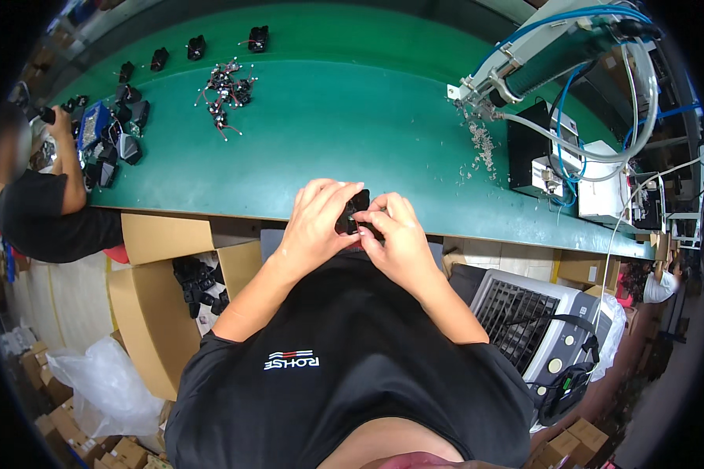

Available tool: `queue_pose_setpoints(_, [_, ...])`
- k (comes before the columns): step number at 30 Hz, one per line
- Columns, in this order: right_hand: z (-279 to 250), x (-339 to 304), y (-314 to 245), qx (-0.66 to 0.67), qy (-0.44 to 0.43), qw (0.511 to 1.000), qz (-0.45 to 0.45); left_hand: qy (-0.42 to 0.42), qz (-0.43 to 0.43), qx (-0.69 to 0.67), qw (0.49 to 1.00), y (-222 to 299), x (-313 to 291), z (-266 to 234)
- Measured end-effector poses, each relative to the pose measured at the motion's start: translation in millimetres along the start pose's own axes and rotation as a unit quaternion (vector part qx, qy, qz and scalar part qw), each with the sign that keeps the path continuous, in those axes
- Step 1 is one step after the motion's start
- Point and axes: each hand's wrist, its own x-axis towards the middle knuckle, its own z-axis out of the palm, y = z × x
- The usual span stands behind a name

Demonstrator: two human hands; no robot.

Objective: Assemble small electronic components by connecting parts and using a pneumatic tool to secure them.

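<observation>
Just over the front edge of the green worktable, my left hand grips a small black plastic housing from its left side. My right hand meets it from the right, thumb and fingers pinched at its inner part. Whatever those fingertips hold is too small and covered to name. Further back on the table lies a loose heap of small black parts with red and white wires. Beyond the heap, several black units with short wires stand spaced out in a curved row.
A pneumatic arm with blue hoses overhangs the right side, near scattered small bits and a black box. Left, a co-worker sits by dark parts and a blue tray. An open carton and an air cooler flank me.
</observation>
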Motion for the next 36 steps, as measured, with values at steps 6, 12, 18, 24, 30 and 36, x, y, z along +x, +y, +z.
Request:
queue_pose_setpoints(6, [-4,12,14,-0.059,0.019,0.998,0.01,-0.02,0.052,-0.082,0.995,-15,25,15])
queue_pose_setpoints(12, [-14,21,25,-0.049,0.019,0.998,0.03,-0.036,0.058,-0.113,0.991,-37,48,28])
queue_pose_setpoints(18, [-111,44,8,-0.177,0.325,0.906,-0.205,-0.042,-0.024,-0.133,0.99,-59,62,43])
queue_pose_setpoints(24, [-156,127,4,0.154,0.386,0.909,-0.022,-0.04,0.047,-0.075,0.995,-57,61,57])
queue_pose_setpoints(30, [-135,162,5,0.319,0.303,0.898,-0.018,-0.015,0.061,-0.068,0.996,-62,60,61])
queue_pose_setpoints(36, [-93,146,4,0.388,0.33,0.86,-0.039,-0.01,0.048,-0.071,0.996,-56,58,60])
